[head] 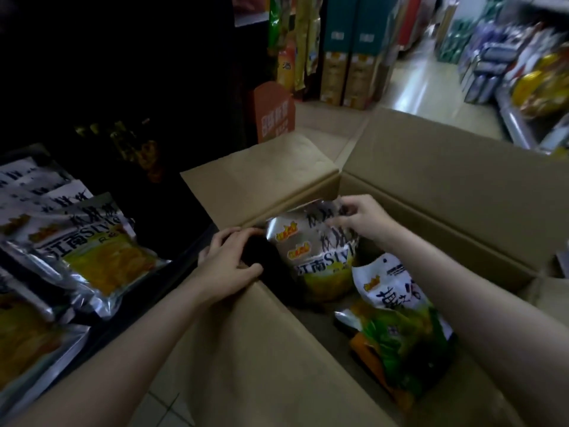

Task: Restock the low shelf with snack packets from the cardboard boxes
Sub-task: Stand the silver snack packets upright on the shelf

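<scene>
An open cardboard box [431, 186] lies in front of me with its flaps spread. Standing inside it are silver snack packets with yellow fronts [320, 257]. My right hand [360, 218] pinches the top edge of these packets. My left hand [231, 257] rests at the box's left edge, fingers curled against the packets' left side. A green and white packet [397, 322] lies lower right in the box, partly under my right forearm. On the low shelf [172, 260] at the left lie several matching silver and yellow packets [92, 257].
An orange sign [272, 109] stands beyond the box by the dark shelf unit. Tall boxed goods [348, 57] stand at the back. A shop aisle with a shiny floor [425, 84] runs to the upper right, lined by stocked shelves [523, 75].
</scene>
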